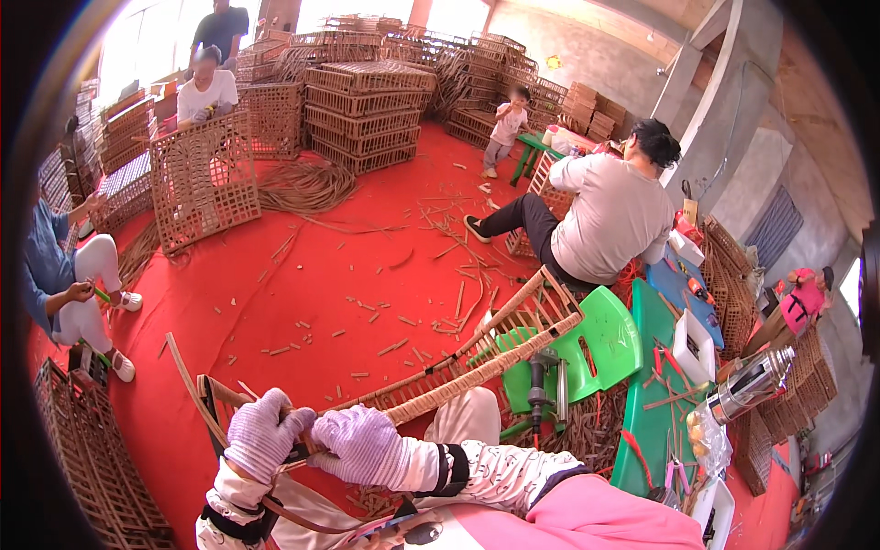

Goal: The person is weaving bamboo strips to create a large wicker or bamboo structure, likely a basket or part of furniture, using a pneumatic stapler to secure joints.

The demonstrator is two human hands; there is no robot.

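Across my lap lies a long, open-slatted woven basket frame (472, 374), its rim partly wrapped with light brown strip. At its near left corner, my left hand (261, 431) is closed on the rim, in a striped lilac glove. Right beside it my right hand (362, 445), gloved the same way, has its fingers curled on the same corner. A flat brown strip (190, 380) sticks up past the left hand, and another strip (312, 524) trails below the hands over my lap. What exactly the fingertips pinch is hidden by the gloves.
A green chair (610, 341) and a dark clamp-like tool (538, 385) stand to the right. The green table (632, 458) holds pliers (676, 478) and a metal thermos (753, 383). Scraps litter the red floor (367, 266). Coworkers sit around; stacked baskets (367, 110) stand behind.
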